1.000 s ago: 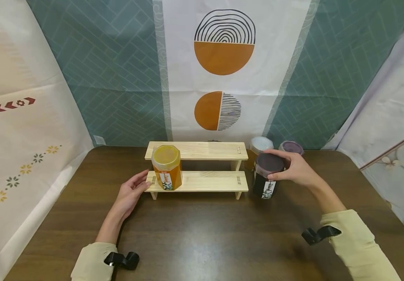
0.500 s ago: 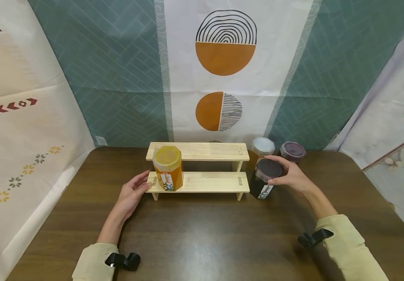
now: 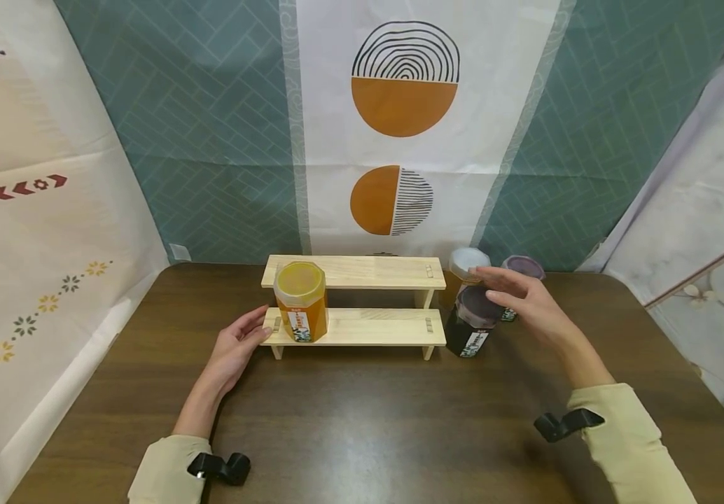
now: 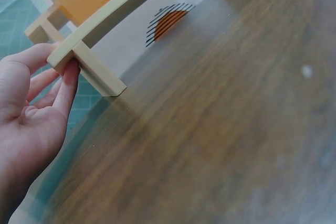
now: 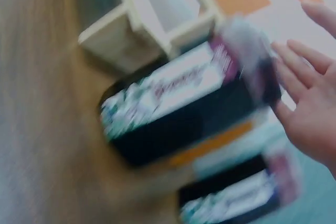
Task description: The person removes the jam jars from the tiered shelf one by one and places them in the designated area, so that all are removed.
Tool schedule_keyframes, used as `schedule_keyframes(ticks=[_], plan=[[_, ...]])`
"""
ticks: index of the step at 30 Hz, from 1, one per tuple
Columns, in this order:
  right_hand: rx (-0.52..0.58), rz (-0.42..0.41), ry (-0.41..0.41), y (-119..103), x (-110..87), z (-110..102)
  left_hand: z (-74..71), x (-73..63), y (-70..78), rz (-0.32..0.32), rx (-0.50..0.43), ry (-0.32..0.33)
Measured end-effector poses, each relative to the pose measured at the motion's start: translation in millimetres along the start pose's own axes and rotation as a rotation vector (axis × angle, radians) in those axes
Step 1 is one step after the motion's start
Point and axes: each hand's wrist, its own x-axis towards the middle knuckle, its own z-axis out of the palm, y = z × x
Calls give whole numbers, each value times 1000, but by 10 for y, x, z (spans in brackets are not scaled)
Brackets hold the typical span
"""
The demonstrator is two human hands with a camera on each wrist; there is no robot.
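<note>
Right hand (image 3: 524, 306) is the one I'd watch here. It's spread wide by the top of the dark jar (image 3: 463, 332), thumb well off from the fingers, not gripping it. Can't tell if a fingertip is touching; the right wrist view is pretty smeared. The jar looks upright on the table (image 3: 349, 413), right of the wooden shelf (image 3: 374, 325) and just beside its lower tier's end. Can't tell if they touch.

It's crowded over there. The white-lidded jar (image 3: 468, 260) is right behind the dark one and the purple-lidded jar (image 3: 524, 266) is on the far right, so a sideways swipe with those spread fingers could knock one into another. Jars that tall would probably topple easier from a bump up top than down low, imo. Shoving the dark jar left could also nudge the shelf.

Left hand (image 3: 236, 348) is pinching the left end of the lower tier, fingers above and below the board. The yellow jar (image 3: 302, 308) stands right next to it, base close to the near edge. If that hand lifts or yanks the board, I reckon the yellow jar slides or tips off the front.
</note>
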Motion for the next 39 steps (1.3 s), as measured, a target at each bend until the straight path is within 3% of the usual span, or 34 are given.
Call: schedule_keyframes(ticks=[4,8,15,22,25,29,34,39], plan=[[-216,17,12,-289,162,275,-23,1,1,9,-3,9],[-283,23,-1,-438,380,683,-40,-1,2,10,7,12],[-202,0,-67,-446,733,1426,-18,8,-2,8,21,16],[-22,28,-41,-503,1030,1962,25,26,5,9,29,21],[17,63,-30,-508,1118,2126,25,31,-2,17,37,22],[-20,93,5,-511,1177,2283,19,35,-10,28,34,17],[-87,73,75,-496,1201,2366,0,25,1,25,28,21],[-82,14,99,-427,1184,2371,-7,13,2,28,24,23]])
